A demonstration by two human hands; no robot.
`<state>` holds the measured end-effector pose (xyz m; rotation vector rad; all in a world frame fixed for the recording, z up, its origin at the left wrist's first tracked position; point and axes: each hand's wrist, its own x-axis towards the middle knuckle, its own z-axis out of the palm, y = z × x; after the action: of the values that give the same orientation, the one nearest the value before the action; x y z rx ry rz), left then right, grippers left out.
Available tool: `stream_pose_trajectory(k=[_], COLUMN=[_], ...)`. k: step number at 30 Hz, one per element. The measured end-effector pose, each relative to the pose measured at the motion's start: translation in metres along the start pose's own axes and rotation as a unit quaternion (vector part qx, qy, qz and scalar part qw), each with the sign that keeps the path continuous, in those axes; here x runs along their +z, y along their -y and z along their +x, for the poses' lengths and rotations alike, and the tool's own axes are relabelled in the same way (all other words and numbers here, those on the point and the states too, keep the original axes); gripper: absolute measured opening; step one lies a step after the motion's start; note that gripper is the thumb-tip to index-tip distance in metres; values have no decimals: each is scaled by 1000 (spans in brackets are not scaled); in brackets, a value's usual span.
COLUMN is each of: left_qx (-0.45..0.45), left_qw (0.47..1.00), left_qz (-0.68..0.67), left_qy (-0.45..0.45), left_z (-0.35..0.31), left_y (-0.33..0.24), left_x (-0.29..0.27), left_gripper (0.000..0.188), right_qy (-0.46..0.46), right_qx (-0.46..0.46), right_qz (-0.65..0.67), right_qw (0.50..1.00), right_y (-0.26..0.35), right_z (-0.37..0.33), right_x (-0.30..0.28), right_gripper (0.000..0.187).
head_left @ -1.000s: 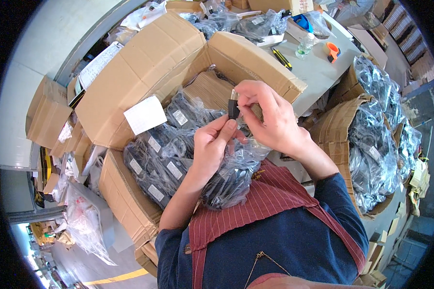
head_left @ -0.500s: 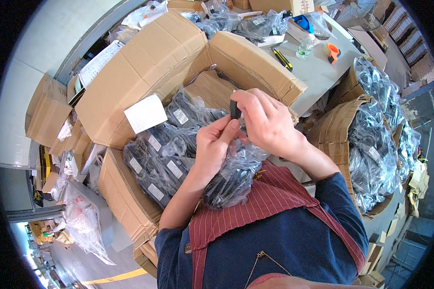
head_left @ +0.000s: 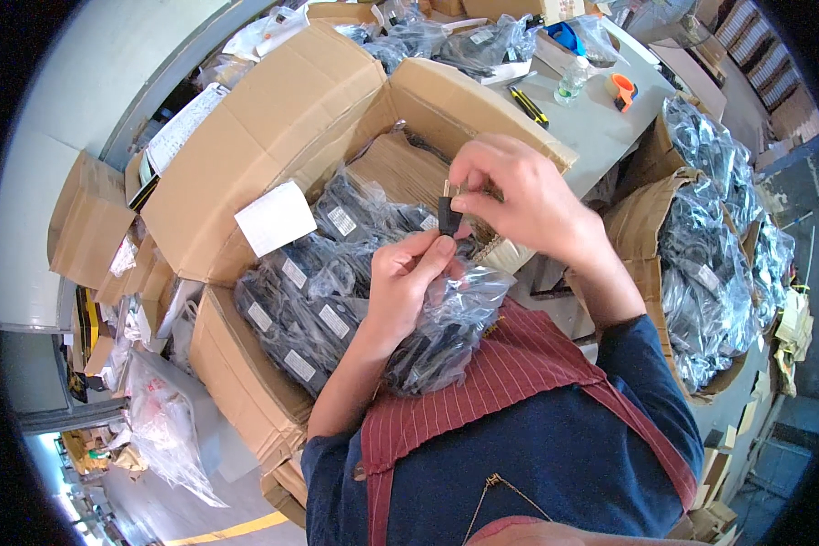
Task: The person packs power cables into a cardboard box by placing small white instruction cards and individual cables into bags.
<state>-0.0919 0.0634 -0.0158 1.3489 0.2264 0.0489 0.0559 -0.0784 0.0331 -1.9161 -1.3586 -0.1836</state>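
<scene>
My left hand (head_left: 402, 284) is closed, pinching a small black cable plug (head_left: 448, 217) between thumb and forefinger. The plug stands upright, its metal tip upward. My right hand (head_left: 530, 198) is beside it, fingers curled and thumb tip against the plug's upper side; whatever lies between those fingers is too small to make out. Below my hands a clear plastic bag (head_left: 460, 323) with dark contents rests against my apron. Under and left of my left hand, an open cardboard box (head_left: 268, 155) holds several bagged dark items (head_left: 323, 273) with white labels.
A white paper (head_left: 275, 218) lies at the box's left inner side. On the grey table behind are a yellow-black cutter (head_left: 529, 107), a clear bottle (head_left: 573, 80) and an orange tape roll (head_left: 621, 91). Another carton (head_left: 642, 218) with bagged goods (head_left: 708, 273) stands right.
My right hand has lifted slightly and shifted right, uncovering the plug's metal tip. My left hand still pinches the plug, now a little lower in view.
</scene>
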Motion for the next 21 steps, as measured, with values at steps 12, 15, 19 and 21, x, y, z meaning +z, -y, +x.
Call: stream_pose_trajectory(k=[12,15,19,21], left_qx=[0,-25,1,18], left_qw=[998,998,999,997], left_qz=[-66,-66,-50,-71], left_qy=[10,-6,-13,-39], left_z=[-4,-2,-2,-5], left_y=[7,3,-3,0], left_x=[-3,-1,-1,-3], left_gripper=[36,36,34,33], right_qy=[110,41,67,190], right_qx=[157,124,201,237], right_qz=[361,315,376,440], right_qw=[913,940,902,845], right_y=[-15,-21,-28,-28], right_z=[-12,-20,-27,-34], right_x=[11,24,13,2], right_gripper=[25,26,35,51])
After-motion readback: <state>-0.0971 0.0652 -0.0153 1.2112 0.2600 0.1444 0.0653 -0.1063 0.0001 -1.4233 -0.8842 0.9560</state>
